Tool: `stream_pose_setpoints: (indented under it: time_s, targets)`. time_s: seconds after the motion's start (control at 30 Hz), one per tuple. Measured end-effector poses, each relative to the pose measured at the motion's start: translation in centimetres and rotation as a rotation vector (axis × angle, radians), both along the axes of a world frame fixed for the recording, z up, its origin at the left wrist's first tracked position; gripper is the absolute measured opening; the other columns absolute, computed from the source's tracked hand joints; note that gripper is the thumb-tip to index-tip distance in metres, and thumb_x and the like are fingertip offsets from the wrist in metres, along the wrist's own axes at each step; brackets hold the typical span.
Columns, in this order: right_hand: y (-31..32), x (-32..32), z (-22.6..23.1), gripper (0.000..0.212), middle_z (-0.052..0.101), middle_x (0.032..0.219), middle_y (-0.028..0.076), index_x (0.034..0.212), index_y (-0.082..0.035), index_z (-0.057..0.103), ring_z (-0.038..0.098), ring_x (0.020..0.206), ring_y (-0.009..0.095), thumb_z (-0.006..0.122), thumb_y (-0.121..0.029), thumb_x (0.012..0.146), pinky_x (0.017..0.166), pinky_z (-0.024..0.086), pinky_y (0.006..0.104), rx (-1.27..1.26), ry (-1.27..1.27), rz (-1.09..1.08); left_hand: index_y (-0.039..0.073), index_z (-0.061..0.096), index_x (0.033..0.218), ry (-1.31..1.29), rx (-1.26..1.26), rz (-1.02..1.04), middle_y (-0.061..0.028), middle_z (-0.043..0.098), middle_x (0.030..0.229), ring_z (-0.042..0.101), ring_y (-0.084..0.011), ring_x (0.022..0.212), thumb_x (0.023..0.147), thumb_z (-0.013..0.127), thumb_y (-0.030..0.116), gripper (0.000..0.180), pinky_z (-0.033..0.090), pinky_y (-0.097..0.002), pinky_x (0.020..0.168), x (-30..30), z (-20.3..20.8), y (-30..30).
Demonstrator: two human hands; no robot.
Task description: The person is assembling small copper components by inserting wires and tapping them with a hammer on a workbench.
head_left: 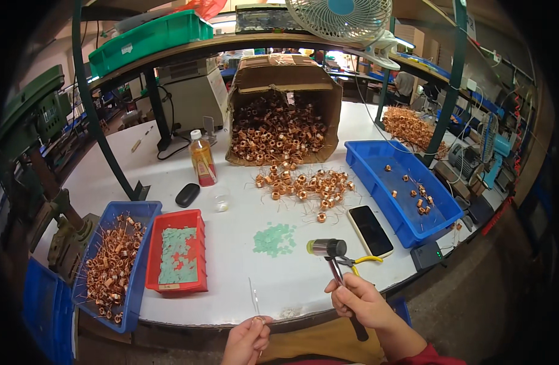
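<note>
My right hand (pixel 361 301) is wrapped round the handle of a small hammer (pixel 326 247), whose head has one yellowish face and one dark face. The head is raised, and the dark handle end shows below my fist. At the table's front edge, my left hand (pixel 248 340) pinches a small part with thin wire leads (pixel 254 295) pointing up; my fingertips hide most of it. Beyond my hands lies a loose patch of pale green chips (pixel 274 239). Yellow-handled pliers (pixel 359 261) lie just beyond the hammer, beside a phone (pixel 370 230).
A cardboard box (pixel 334 121) full of copper coils stands at the back, with more coils (pixel 307 187) spilled before it. On the left are a blue bin (pixel 151 213) of coils and a red bin (pixel 200 243) of green chips; on the right, a blue tray (pixel 376 173) and black adapter (pixel 426 255).
</note>
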State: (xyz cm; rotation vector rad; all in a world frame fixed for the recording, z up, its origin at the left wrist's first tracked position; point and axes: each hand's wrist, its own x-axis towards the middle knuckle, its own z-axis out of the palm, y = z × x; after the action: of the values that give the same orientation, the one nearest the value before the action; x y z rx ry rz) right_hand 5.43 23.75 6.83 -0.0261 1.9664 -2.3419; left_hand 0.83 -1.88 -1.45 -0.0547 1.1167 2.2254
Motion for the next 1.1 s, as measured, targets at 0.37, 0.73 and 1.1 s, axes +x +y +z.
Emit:
stream_pose_setpoints:
  time_s: [0.37,0.73,1.1]
  targets:
    - [-2.6,4.4,-1.5,0.032,0.039,0.071,0.002,0.130,-0.026,0.038,0.033,0.056,0.010,0.044,-0.024,0.098,0.043,0.026,0.0190,-1.047,-0.506,0.229,-0.009,0.048,0.121,-0.161,0.158,-0.052,-0.0085,0.054,0.086,0.038,-0.0090,0.060,0.096,0.046,0.009,0.031,0.034,-0.0213,0.056,0.9,0.9,-0.7]
    - [-1.4,1.6,0.4,0.021,0.043,0.060,0.002,0.104,-0.002,0.049,0.034,0.048,0.010,0.042,-0.019,0.095,0.039,0.026,0.0218,0.130,-0.097,-0.062,-0.003,0.055,0.110,-0.476,0.561,0.002,-0.0082,0.060,0.092,0.039,-0.0040,0.056,0.094,0.048,0.006,0.019,0.031,-0.0189,0.052,1.4,-3.2,-0.9]
    - [-3.3,-2.6,-1.4,0.010,0.052,0.060,0.005,0.084,-0.002,0.051,0.044,0.047,0.017,0.045,-0.009,0.086,0.048,0.037,0.0258,1.265,0.027,0.515,-0.001,0.056,0.099,-0.493,0.733,0.087,-0.0106,0.061,0.095,0.041,-0.0031,0.057,0.095,0.046,0.006,0.013,0.031,-0.0160,0.051,1.1,-3.7,0.1]
